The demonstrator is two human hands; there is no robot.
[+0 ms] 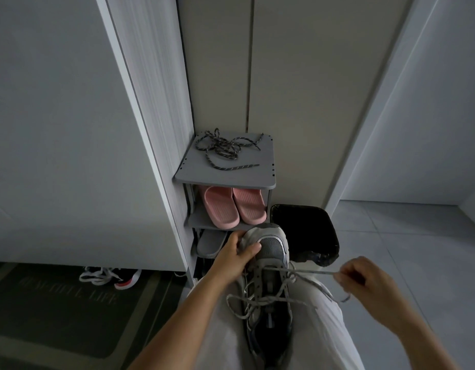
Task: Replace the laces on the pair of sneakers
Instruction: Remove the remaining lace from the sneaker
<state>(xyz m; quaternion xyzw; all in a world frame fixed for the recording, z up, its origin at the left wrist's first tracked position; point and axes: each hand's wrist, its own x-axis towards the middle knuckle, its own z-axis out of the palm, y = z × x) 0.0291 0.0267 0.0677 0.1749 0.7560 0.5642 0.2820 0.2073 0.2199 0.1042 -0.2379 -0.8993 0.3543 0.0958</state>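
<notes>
Left fingers (253, 248) grip sneaker (271, 253) toe | right fingers (343, 273) pinch grey lace (305, 272) | shoe rack (225, 180), black bin (305, 231) just ahead

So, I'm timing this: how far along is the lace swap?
Early. Nothing looks finished: the speckled laces lie unused on the rack top. In hand: the left hand grips the toe of the grey sneaker while the right hand pinches its grey lace, loosened but partly threaded. Left: pull it free, then thread the speckled laces.
</notes>
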